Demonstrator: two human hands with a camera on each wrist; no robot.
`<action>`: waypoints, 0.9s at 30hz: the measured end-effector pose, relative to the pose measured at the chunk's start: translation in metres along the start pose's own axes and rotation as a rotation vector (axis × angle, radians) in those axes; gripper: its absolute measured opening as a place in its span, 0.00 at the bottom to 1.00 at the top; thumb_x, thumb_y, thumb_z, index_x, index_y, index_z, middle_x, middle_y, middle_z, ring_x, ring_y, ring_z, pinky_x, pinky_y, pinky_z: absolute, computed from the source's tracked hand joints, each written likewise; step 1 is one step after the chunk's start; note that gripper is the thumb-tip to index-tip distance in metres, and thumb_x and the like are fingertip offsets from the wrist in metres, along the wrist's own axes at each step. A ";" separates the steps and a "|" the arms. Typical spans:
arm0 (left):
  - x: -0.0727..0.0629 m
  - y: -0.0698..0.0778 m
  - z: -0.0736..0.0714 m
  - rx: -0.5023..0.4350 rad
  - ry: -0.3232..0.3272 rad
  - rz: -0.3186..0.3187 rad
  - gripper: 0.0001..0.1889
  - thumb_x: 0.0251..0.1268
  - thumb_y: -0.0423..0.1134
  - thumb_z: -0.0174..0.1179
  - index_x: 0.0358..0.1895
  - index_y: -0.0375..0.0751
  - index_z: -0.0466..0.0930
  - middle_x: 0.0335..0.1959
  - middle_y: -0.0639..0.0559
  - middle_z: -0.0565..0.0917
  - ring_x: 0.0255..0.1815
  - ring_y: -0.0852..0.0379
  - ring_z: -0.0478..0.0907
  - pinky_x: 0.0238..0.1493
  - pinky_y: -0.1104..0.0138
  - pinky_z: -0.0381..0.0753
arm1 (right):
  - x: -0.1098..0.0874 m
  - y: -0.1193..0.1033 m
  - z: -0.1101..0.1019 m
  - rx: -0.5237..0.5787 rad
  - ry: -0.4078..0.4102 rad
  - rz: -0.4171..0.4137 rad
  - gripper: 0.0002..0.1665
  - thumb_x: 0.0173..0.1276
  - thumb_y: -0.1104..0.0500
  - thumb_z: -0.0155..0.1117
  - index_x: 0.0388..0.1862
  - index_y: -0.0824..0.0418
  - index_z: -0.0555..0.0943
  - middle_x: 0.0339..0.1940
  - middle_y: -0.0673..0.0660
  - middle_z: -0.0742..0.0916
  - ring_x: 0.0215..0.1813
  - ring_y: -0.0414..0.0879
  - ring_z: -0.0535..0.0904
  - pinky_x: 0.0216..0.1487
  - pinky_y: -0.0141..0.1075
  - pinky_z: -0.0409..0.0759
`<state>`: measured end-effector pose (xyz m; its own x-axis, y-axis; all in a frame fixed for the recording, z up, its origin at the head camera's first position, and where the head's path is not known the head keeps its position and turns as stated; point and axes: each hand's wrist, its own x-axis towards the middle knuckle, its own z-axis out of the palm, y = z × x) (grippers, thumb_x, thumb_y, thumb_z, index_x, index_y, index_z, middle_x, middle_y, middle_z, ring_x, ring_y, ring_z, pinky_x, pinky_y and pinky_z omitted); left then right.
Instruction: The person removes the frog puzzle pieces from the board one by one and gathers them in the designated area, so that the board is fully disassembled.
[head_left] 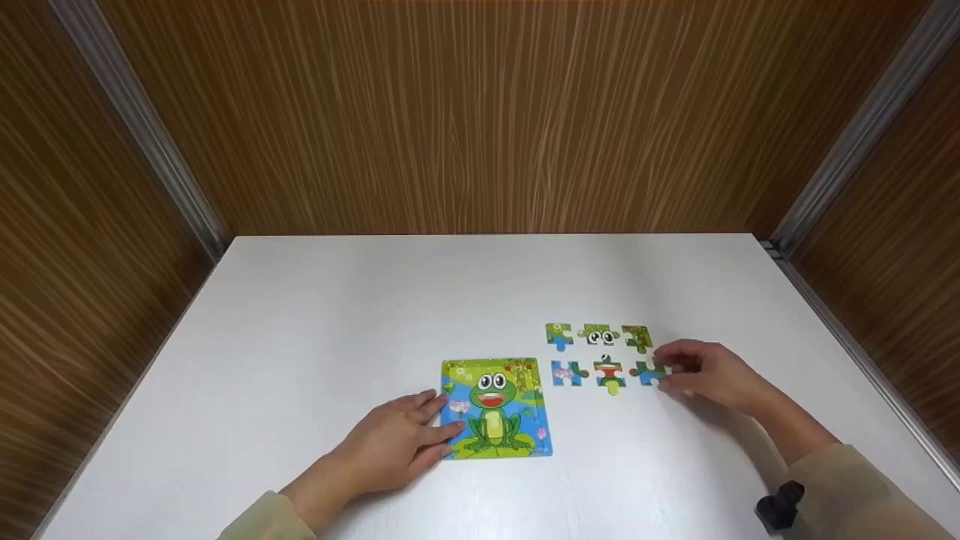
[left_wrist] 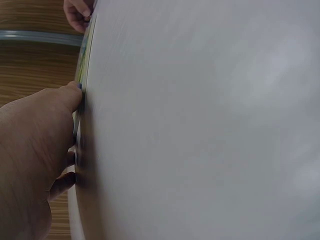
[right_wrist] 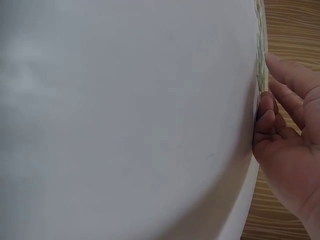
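A square frog puzzle board [head_left: 493,409] lies on the white table, its picture showing a green frog on a lily pad. Along its left edge my left hand [head_left: 405,439] rests, fingers fairly straight, with fingertips over the rim. To the board's right, several jigsaw pieces are laid out in two rows. My right hand [head_left: 709,375] is at the right end of the lower row, thumb and forefinger pinching the right side of a blue and green jigsaw piece [head_left: 646,373]. In the right wrist view the other fingers [right_wrist: 266,121] are curled in by the tabletop.
Nearby pieces include the frog's eyes piece [head_left: 600,336], the mouth piece [head_left: 610,375], a pink flower piece [head_left: 568,373] and two upper corner pieces, left [head_left: 559,336] and right [head_left: 637,337]. Wood-grain panels [head_left: 480,120] wall in the white table [head_left: 337,300] at back and sides.
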<state>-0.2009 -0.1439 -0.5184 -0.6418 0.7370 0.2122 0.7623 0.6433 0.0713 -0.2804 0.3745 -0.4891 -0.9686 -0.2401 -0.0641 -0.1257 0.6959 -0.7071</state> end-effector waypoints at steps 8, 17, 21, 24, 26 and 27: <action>0.000 0.000 0.002 -0.006 -0.011 -0.004 0.22 0.85 0.53 0.51 0.73 0.58 0.80 0.73 0.39 0.77 0.75 0.40 0.74 0.73 0.50 0.74 | -0.004 -0.013 -0.003 -0.025 0.088 -0.041 0.23 0.72 0.57 0.75 0.62 0.65 0.84 0.48 0.58 0.88 0.47 0.52 0.80 0.43 0.31 0.82; 0.001 -0.001 0.002 -0.003 -0.021 -0.010 0.22 0.86 0.53 0.51 0.73 0.57 0.81 0.73 0.40 0.77 0.75 0.40 0.74 0.73 0.50 0.74 | -0.003 -0.047 0.005 -0.034 0.105 -0.119 0.19 0.72 0.60 0.75 0.59 0.63 0.86 0.47 0.57 0.86 0.47 0.52 0.78 0.44 0.30 0.79; 0.001 0.000 0.001 -0.004 -0.024 -0.015 0.22 0.85 0.53 0.52 0.73 0.57 0.80 0.73 0.40 0.77 0.75 0.40 0.74 0.73 0.50 0.74 | -0.002 -0.067 0.017 -0.010 0.079 -0.179 0.19 0.70 0.61 0.76 0.58 0.62 0.86 0.47 0.58 0.87 0.47 0.51 0.79 0.44 0.30 0.80; 0.001 0.001 0.001 -0.007 -0.014 -0.014 0.22 0.85 0.52 0.53 0.73 0.57 0.80 0.73 0.40 0.77 0.74 0.40 0.74 0.73 0.50 0.74 | 0.001 -0.083 0.028 0.004 0.036 -0.220 0.19 0.70 0.59 0.77 0.58 0.60 0.87 0.46 0.56 0.87 0.45 0.51 0.79 0.42 0.31 0.81; 0.000 0.000 0.001 -0.009 -0.008 -0.012 0.22 0.84 0.53 0.53 0.73 0.56 0.81 0.73 0.39 0.77 0.74 0.40 0.75 0.73 0.50 0.74 | 0.004 -0.094 0.036 0.006 0.007 -0.259 0.19 0.70 0.58 0.77 0.58 0.58 0.87 0.45 0.55 0.87 0.45 0.51 0.80 0.42 0.31 0.82; 0.000 0.000 0.002 -0.010 -0.006 -0.012 0.22 0.84 0.53 0.53 0.73 0.56 0.81 0.73 0.39 0.77 0.74 0.40 0.75 0.73 0.50 0.74 | 0.006 -0.099 0.041 0.009 -0.008 -0.289 0.18 0.70 0.58 0.77 0.58 0.57 0.87 0.45 0.55 0.87 0.44 0.51 0.80 0.41 0.31 0.82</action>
<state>-0.2011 -0.1433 -0.5199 -0.6510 0.7307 0.2054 0.7556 0.6497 0.0835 -0.2645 0.2767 -0.4477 -0.8913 -0.4327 0.1352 -0.3941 0.5921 -0.7029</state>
